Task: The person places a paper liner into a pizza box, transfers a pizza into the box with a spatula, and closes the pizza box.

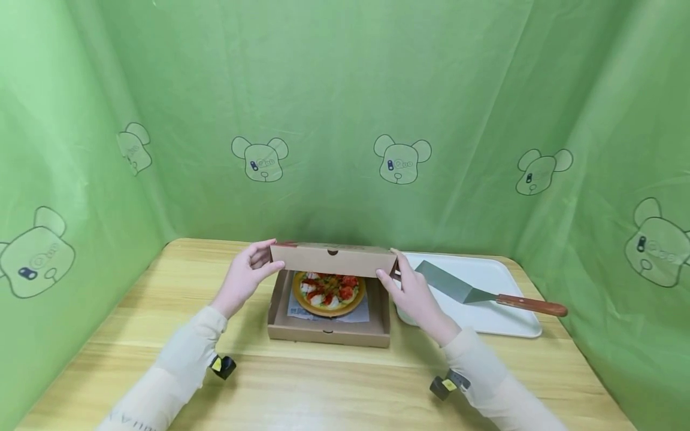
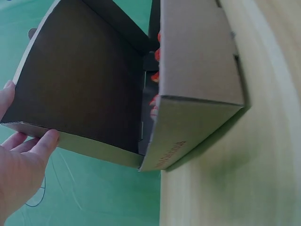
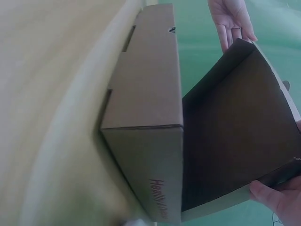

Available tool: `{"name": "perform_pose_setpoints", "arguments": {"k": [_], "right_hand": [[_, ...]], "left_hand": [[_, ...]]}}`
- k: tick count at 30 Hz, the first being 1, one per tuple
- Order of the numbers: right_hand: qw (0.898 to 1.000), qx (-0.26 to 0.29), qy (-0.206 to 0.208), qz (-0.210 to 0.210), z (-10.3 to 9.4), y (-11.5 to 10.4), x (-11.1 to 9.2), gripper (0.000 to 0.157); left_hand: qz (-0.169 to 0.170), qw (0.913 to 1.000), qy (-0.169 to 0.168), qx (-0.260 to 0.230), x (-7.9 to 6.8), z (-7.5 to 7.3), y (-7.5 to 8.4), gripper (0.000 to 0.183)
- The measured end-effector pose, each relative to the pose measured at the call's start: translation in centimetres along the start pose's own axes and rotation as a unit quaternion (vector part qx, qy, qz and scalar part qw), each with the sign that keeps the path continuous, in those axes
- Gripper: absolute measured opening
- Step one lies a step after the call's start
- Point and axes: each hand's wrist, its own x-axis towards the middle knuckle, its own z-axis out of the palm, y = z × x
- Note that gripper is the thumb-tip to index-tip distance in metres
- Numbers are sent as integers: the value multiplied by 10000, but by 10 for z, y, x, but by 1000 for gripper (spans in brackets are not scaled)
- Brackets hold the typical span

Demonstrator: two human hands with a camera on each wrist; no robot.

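A cardboard pizza box [image 1: 329, 337] sits on the table with its lid [image 1: 304, 258] partly raised. Inside lies a pizza [image 1: 330, 302] with red and white toppings, on a printed paper sheet [image 1: 360, 313]; the lid hides its far part. My left hand [image 1: 242, 278] grips the lid's front left corner, thumb on the front flap. At the opposite front corner, my right hand [image 1: 417, 296] holds the lid the same way. The left wrist view shows the left fingers [image 2: 46, 143] on the lid's side flap; in the right wrist view the right thumb [image 3: 264, 194] presses the other flap.
Right of the box, a white tray [image 1: 485, 272] stands on the wooden table [image 1: 302, 383]. Across it lies a spatula [image 1: 447, 281], its wooden handle [image 1: 530, 305] extending past the tray's right edge. Green curtains [image 1: 329, 90] rise behind and on both sides.
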Motion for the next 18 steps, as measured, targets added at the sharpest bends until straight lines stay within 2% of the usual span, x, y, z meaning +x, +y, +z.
{"name": "perform_pose_setpoints", "arguments": {"k": [11,18], "right_hand": [[9999,39,-11,-165,7,9,-15,62],[9999,-26,-60,-127,10,10,-22,65]], "left_hand": [[-93,9998,-55,-173,-17,4,-9,71],[-84,9998,-29,-194,-21,6,-15,70]]}}
